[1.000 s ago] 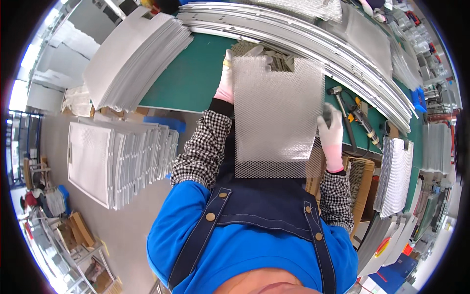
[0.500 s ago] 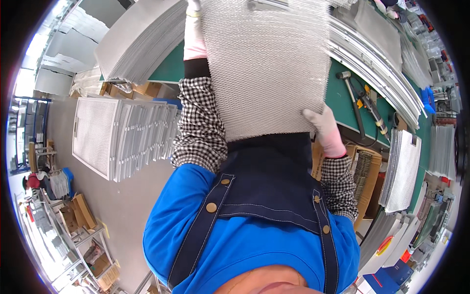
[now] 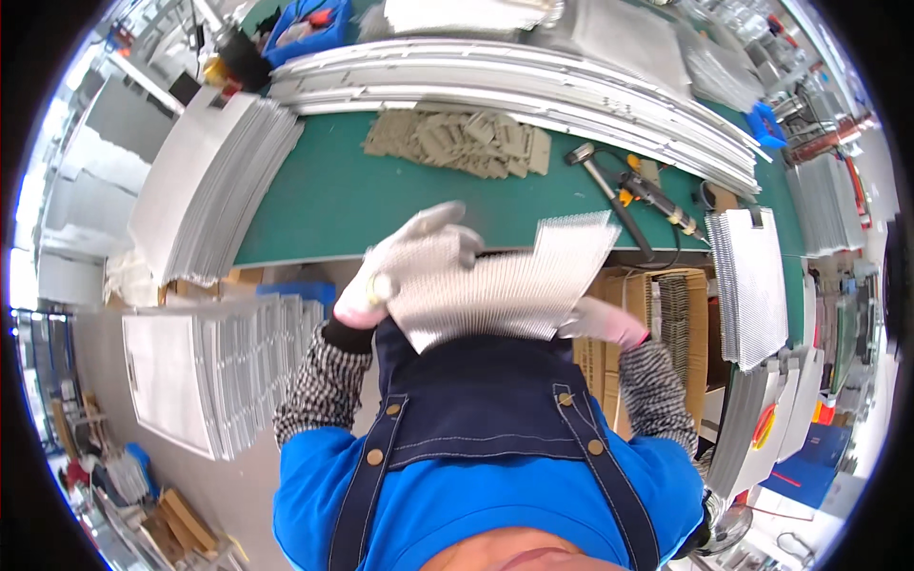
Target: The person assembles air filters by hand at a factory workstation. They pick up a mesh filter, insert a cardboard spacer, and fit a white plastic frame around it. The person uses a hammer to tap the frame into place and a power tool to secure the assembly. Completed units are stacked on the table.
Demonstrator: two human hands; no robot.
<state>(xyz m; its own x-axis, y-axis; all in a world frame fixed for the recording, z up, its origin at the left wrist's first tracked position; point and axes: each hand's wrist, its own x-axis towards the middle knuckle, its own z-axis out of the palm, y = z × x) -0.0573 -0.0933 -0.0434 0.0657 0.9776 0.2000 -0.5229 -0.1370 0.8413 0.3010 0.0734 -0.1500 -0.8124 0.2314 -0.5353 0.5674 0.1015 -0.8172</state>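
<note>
A silvery metal mesh sheet (image 3: 495, 300) is held tilted in front of my apron, with a step in its far edge. My left hand (image 3: 405, 262), in a white and pink glove, is at its left end. The thumb lies on the near face and the blurred fingers reach past the far edge. My right hand (image 3: 605, 322), gloved alike, pinches the sheet's lower right corner. Beyond the sheet, a pile of flat grey-beige pieces (image 3: 457, 143) lies on the green workbench (image 3: 324, 190).
A hammer (image 3: 609, 200) and a corded power tool (image 3: 662, 202) lie at the right. Long white metal strips (image 3: 514, 71) cross the back. Stacked panels (image 3: 205, 190) stand on the left, framed mesh panels (image 3: 171, 381) below them. An open cardboard box (image 3: 700, 333) sits beside my right arm.
The mesh sheet has come down off the bench toward my body and tilted, uncovering the grey-beige pieces. My left hand has drawn back from the far edge. The view has shifted.
</note>
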